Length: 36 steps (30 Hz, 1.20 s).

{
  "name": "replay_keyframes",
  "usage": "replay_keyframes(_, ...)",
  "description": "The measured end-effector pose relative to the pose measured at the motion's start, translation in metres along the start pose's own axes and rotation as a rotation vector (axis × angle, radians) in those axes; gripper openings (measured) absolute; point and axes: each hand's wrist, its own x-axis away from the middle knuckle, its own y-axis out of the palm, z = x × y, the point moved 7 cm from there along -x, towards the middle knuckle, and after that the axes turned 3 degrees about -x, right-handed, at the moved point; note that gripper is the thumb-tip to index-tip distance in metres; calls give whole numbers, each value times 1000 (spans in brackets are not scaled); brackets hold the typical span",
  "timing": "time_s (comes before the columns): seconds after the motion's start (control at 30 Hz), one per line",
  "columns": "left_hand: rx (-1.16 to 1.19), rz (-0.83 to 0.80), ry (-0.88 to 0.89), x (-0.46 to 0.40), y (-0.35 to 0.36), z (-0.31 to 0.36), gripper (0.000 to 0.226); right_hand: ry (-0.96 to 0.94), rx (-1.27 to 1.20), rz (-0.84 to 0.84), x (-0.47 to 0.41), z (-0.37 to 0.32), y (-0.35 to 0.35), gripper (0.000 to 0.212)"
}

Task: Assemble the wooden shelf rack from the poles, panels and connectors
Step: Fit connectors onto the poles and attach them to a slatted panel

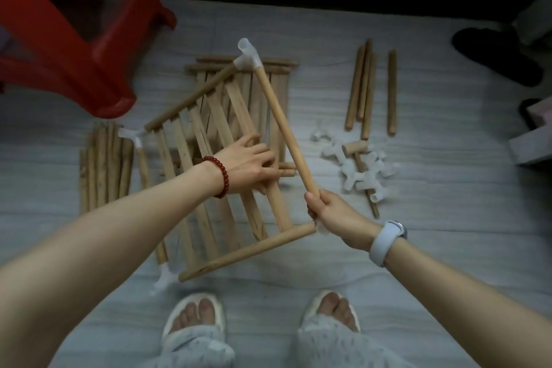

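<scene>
A slatted wooden panel [209, 164] is held tilted above the floor. My left hand [248, 164] grips its slats near the middle. A side pole [283, 125] runs from a white corner connector [248, 57] at the panel's top down to my right hand [331, 212], which grips the pole's lower end beside another white connector [320, 227] at the panel's near rail. On the panel's left side a pole [145, 170] sits between two more connectors [131, 134], [164, 275]. Spare panels [280, 81] lie flat underneath.
A bundle of poles [104, 164] lies at the left, several shorter poles [370, 89] at the right. Loose white connectors [361, 170] are heaped at the right. A red plastic stool [68, 33] stands at the upper left. Dark slippers [495, 54] lie at the far right. My feet [263, 317] are below.
</scene>
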Motion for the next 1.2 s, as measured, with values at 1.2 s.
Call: replay_keyframes(1.2,893,195,-471,128,-179,4,31,-628,-161,364,124,-174,-4,47)
